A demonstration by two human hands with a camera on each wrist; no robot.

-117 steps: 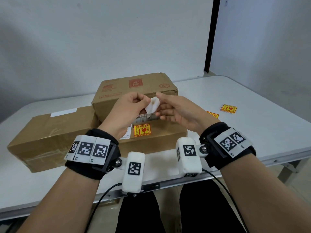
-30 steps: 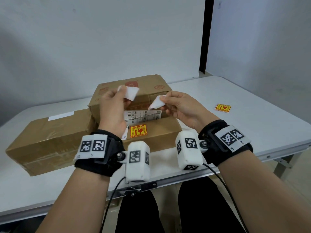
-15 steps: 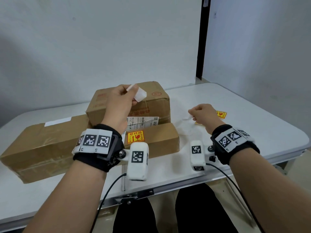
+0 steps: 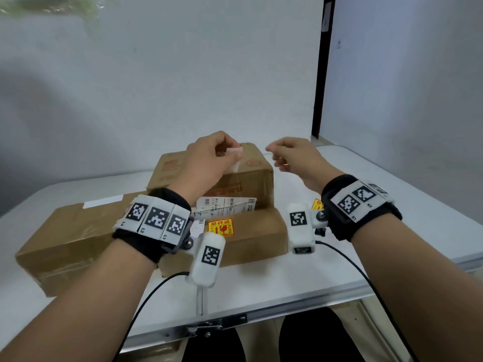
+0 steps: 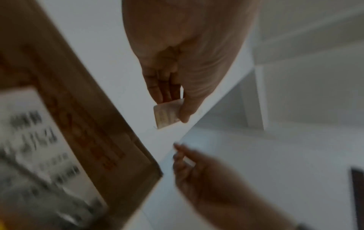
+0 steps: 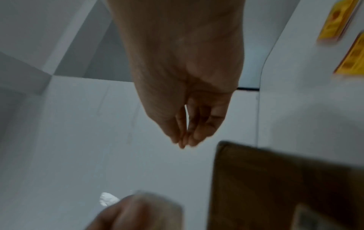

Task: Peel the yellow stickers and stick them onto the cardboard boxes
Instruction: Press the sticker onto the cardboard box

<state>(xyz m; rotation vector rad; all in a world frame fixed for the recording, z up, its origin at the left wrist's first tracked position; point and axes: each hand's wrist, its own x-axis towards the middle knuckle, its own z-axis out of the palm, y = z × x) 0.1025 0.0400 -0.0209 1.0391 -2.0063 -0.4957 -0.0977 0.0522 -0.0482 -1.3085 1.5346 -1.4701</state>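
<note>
My left hand (image 4: 209, 158) hovers over the top cardboard box (image 4: 254, 168) and pinches a peeled sticker (image 4: 234, 152), white side up. The left wrist view shows that sticker (image 5: 167, 113) between thumb and fingers, faint yellow print showing. My right hand (image 4: 277, 152) hangs in the air just right of it, thumb and fingertips (image 6: 183, 143) pressed together with nothing seen between them. A lower box (image 4: 258, 231) in front carries a stuck yellow sticker (image 4: 220, 227). A long box (image 4: 73, 231) lies to the left.
Two loose yellow stickers (image 6: 338, 20) (image 6: 352, 60) lie on the white table (image 4: 405, 205) to the right of the boxes. A white shipping label (image 4: 227, 205) sits between the stacked boxes. The wall stands close behind; the table's front edge (image 4: 261, 317) is near my lap.
My right hand has risen from the table at the right and come back close to my left hand. The left hand still holds the sticker over the top box.
</note>
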